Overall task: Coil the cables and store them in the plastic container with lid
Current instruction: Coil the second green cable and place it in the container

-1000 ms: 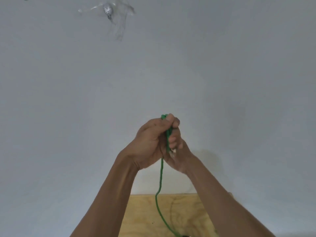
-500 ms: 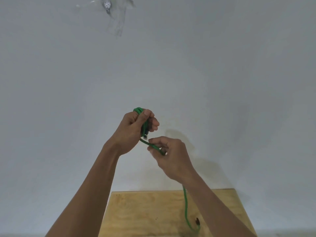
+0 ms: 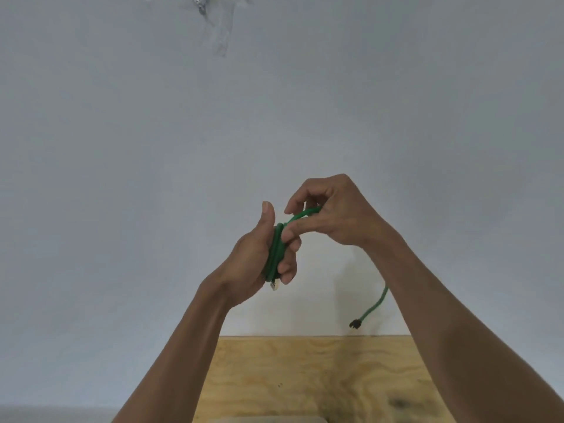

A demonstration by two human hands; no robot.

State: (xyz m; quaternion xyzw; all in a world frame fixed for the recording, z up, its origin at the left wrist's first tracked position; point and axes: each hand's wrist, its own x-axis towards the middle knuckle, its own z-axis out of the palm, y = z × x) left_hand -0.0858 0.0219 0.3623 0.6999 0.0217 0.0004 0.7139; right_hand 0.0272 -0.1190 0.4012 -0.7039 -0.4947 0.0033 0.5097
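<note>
Background: plain pale wall (image 3: 122,209) filling most of the view, with a scrap of clear tape (image 3: 221,32) and a small metal fixing at 12 o'clock; a plywood desk (image 3: 320,377) along the bottom edge at 6 o'clock. Item one: green cable (image 3: 276,251), held in the air at centre, well above the desk. Several turns lie stacked across the left palm; one pale plug end pokes out below the bundle. Item two: left hand (image 3: 253,264), upright, its fingers (image 3: 290,264) curled over the turns and the thumb standing straight, apparently serving as a form to keep the loops even in size. Item three: right hand (image 3: 335,215), at 1 o'clock from the left, pinching the running length between thumb and fingertips and bringing it over the top of the bundle, likely to lay another turn. Item four: free tail of the cable, emerging behind the right forearm at 4 o'clock and hanging clear of the desk, ending in a black plug (image 3: 354,323). Little slack appears left to wind. Container and lid: not in view.
</note>
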